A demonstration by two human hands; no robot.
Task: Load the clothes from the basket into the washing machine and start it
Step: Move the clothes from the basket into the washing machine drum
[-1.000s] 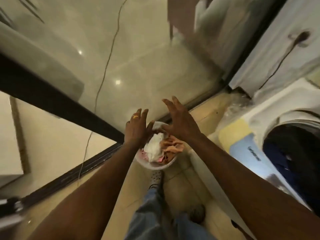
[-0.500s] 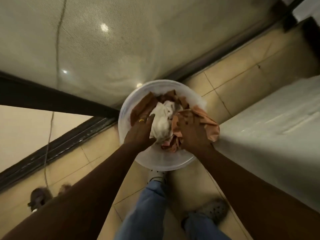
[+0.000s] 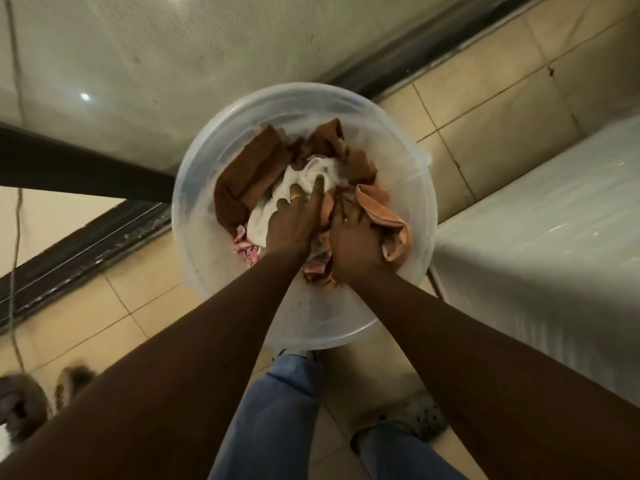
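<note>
A translucent round basket [image 3: 412,188] stands on the tiled floor in front of my feet. Inside lie a brown cloth [image 3: 252,174], a white cloth [image 3: 263,220], a peach cloth [image 3: 384,216] and a pink patterned piece [image 3: 246,249]. My left hand [image 3: 291,226], with a ring on one finger, digs its fingers into the white cloth. Beside it, my right hand [image 3: 356,244] grips the peach cloth, fingers buried in the folds. The white body of the washing machine [image 3: 540,244] fills the right side; its door is out of view.
A dark sliding-door track [image 3: 79,251] runs diagonally left of the basket, with a mesh screen [image 3: 138,64] behind it. A thin cable [image 3: 15,237] hangs at the far left. Blurred slippers [image 3: 24,407] lie lower left. My jeans and a perforated clog [image 3: 408,420] are below.
The view dropped from the machine's open drum toward the basket, which now looks bigger. Both hands went from open above the clothes into the pile and took hold of cloth.
</note>
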